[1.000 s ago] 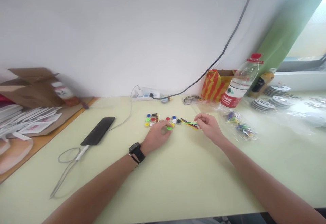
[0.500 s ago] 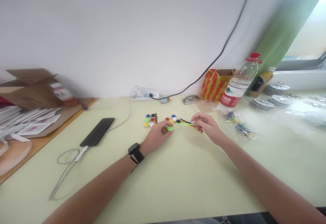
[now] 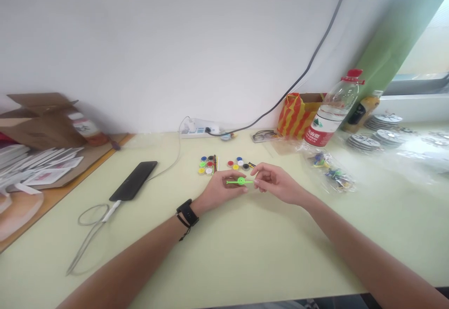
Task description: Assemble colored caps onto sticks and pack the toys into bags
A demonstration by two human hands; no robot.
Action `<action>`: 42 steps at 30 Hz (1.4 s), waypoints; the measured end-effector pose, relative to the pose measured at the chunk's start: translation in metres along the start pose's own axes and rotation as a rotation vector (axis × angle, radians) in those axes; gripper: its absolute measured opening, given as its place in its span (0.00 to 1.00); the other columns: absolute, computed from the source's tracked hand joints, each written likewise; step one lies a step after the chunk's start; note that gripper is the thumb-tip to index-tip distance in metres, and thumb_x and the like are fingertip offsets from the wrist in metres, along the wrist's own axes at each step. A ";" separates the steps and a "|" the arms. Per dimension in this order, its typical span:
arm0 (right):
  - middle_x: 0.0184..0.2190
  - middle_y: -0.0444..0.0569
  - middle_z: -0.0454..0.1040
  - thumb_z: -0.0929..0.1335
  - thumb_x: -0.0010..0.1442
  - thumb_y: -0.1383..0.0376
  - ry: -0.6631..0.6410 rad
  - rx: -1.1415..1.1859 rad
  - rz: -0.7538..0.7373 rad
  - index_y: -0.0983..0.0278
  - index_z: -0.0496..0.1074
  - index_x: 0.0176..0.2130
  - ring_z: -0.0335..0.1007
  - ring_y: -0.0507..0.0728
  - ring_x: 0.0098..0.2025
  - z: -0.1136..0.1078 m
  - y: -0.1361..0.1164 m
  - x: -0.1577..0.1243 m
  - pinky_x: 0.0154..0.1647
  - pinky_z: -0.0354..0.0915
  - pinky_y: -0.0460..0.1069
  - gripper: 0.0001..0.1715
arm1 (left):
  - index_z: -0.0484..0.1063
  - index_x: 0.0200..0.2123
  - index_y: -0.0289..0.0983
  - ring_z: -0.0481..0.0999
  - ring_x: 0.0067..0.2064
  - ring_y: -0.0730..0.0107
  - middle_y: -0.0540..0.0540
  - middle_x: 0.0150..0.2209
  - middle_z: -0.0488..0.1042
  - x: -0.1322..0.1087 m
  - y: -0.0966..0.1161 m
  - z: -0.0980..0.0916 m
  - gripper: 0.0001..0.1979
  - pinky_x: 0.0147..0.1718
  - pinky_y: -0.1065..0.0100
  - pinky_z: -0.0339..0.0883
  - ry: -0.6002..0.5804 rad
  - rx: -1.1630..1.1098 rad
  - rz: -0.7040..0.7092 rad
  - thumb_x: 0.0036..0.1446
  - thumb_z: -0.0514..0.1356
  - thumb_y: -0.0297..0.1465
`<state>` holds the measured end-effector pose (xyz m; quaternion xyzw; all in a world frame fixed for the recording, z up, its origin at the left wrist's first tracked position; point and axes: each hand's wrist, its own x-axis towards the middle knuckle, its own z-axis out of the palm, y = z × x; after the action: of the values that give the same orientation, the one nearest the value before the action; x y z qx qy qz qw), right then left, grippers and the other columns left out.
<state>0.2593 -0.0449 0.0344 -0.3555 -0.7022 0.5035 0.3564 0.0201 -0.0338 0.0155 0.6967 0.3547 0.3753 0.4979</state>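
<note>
Between thumb and fingers, my left hand (image 3: 221, 188) holds a small bright green round disc (image 3: 241, 180). A thin green plastic stick (image 3: 230, 182) lies level across it, its right end pinched in my right hand (image 3: 277, 185). Whether the stick is fixed to the disc I cannot tell. Just beyond my left hand, several coloured discs (image 3: 203, 165) lie beside a bundle of thin coloured sticks (image 3: 215, 163). A second group of discs (image 3: 240, 164) sits beyond the gap between my hands. More sticks (image 3: 251, 164) are partly hidden behind my right hand.
A black phone or power bank (image 3: 133, 181) with a cable lies left. At the back stand a power strip (image 3: 196, 129), a striped bag (image 3: 294, 114) and a big water bottle (image 3: 328, 117). Clear bags of small parts (image 3: 335, 175) and stacked white discs (image 3: 365, 142) lie right.
My right hand has moved left and nearer with the green stick, away from the other sticks. The stick now crosses the green disc, which my left hand has shifted slightly right.
</note>
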 end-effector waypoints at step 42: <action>0.33 0.43 0.71 0.67 0.67 0.58 0.158 -0.244 -0.122 0.57 0.65 0.64 0.62 0.52 0.28 0.014 0.013 -0.002 0.29 0.62 0.48 0.28 | 0.81 0.46 0.34 0.83 0.46 0.58 0.41 0.42 0.83 0.005 -0.009 -0.013 0.16 0.53 0.55 0.76 0.007 -0.251 -0.064 0.57 0.73 0.36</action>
<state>0.2497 -0.0495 0.0188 -0.3915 -0.7481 0.3623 0.3947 0.0100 -0.0213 0.0108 0.6158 0.3287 0.4029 0.5919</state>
